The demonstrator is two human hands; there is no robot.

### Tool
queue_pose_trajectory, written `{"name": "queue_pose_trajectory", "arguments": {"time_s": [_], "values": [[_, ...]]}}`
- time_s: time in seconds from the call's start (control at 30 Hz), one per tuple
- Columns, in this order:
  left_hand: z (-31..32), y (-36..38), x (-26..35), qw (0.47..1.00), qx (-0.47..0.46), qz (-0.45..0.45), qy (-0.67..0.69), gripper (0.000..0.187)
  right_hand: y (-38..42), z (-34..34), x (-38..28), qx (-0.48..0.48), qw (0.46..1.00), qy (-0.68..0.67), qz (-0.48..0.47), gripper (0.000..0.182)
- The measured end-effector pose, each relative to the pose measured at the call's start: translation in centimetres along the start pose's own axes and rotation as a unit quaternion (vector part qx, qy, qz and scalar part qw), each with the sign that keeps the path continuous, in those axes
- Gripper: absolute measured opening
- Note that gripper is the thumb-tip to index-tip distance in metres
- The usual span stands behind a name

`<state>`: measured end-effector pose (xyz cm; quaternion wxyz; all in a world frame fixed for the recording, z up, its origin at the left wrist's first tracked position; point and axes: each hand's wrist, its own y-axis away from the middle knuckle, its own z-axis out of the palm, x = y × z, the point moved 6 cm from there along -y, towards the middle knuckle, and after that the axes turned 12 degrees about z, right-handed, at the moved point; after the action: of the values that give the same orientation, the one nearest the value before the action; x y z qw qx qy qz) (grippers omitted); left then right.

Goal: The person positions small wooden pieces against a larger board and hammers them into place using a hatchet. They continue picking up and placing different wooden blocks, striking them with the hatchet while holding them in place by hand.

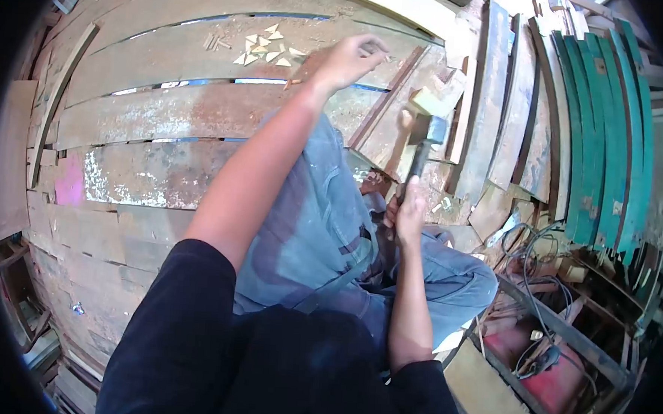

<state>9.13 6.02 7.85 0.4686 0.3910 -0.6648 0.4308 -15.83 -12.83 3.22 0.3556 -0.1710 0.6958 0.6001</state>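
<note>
My right hand (408, 211) is wrapped round the dark handle of a hammer (429, 130), whose head is raised beside a small pale wood block (431, 102). Reaching forward, my left hand (356, 57) is above the planks with its fingers curled together; anything between them is too small to make out. Small pale wood triangles (273, 57) lie in a loose group left of that hand, with several thin wood pegs (217, 43) beside them. A narrow brown strip (390, 97) runs diagonally between my two hands.
Long wooden boards (478, 102) and green slats (601, 131) lie at the right. Cables (528, 251) and a red object (562, 376) are at the lower right. A long thin strip (58, 103) lies on the plank floor (146, 175) at the left.
</note>
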Motion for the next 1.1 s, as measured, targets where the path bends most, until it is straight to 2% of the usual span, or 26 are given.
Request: {"name": "queue_pose_trajectory", "arguments": {"time_s": [0.2, 0.33, 0.43, 0.53, 0.57, 0.6, 0.67, 0.77, 0.87, 0.9, 1.0, 1.07, 1.1], "values": [[0.2, -0.1, 0.1, 0.999, -0.013, -0.005, -0.033, 0.025, -0.4, -0.4, 1.0, -0.003, 1.0, 0.011, -0.006, 0.053], [0.6, -0.1, 0.5, 0.996, -0.04, 0.034, -0.068, 0.024, 1.3, -1.0, -1.0, 0.0, 0.998, -0.064, -0.017, 0.054], [2.9, 0.9, 3.0, 0.961, -0.134, 0.067, -0.232, 0.028, 4.1, -2.9, -5.4, -0.004, 0.993, -0.099, -0.067, 0.055], [7.9, 2.0, 2.8, 0.92, -0.261, 0.093, -0.277, 0.035, 6.2, -5.7, -7.5, 0.003, 0.984, -0.136, -0.113, 0.056], [9.5, 2.5, 2.4, 0.892, -0.326, 0.038, -0.311, 0.042, 6.7, -6.7, -7.4, 0.009, 0.982, -0.156, -0.108, 0.056], [10.7, 3.0, 2.4, 0.881, -0.301, 0.066, -0.358, 0.043, 7.3, -7.4, -7.1, 0.034, 0.981, -0.168, -0.094, 0.057], [13.6, 4.2, 0.5, 0.849, -0.244, 0.126, -0.451, 0.046, 6.9, -9.4, -4.9, 0.025, 0.974, -0.21, -0.086, 0.056], [15.5, 4.0, -1.7, 0.822, -0.219, 0.173, -0.497, 0.041, 6.2, -10.3, -2.5, 0.037, 0.962, -0.263, -0.064, 0.056], [16.6, 3.3, -2.5, 0.821, -0.223, 0.218, -0.478, 0.032, 4.3, -10.9, -0.4, 0.047, 0.945, -0.322, -0.031, 0.056], [16.6, 3.0, -0.1, 0.859, -0.231, 0.196, -0.412, 0.021, 4.3, -10.8, -0.6, 0.045, 0.938, -0.341, -0.037, 0.056], [19.0, 2.7, 0.4, 0.874, -0.268, 0.196, -0.355, 0.02, 3.3, -11.3, -0.1, 0.067, 0.935, -0.347, -0.017, 0.056], [20.5, 3.2, -0.3, 0.848, -0.229, 0.244, -0.41, 0.019, 2.9, -11.6, 0.1, 0.064, 0.933, -0.355, -0.021, 0.056], [21.5, 3.2, -0.8, 0.821, -0.267, 0.248, -0.439, 0.019, 2.7, -11.6, 0.2, 0.05, 0.928, -0.37, -0.01, 0.055]]}}
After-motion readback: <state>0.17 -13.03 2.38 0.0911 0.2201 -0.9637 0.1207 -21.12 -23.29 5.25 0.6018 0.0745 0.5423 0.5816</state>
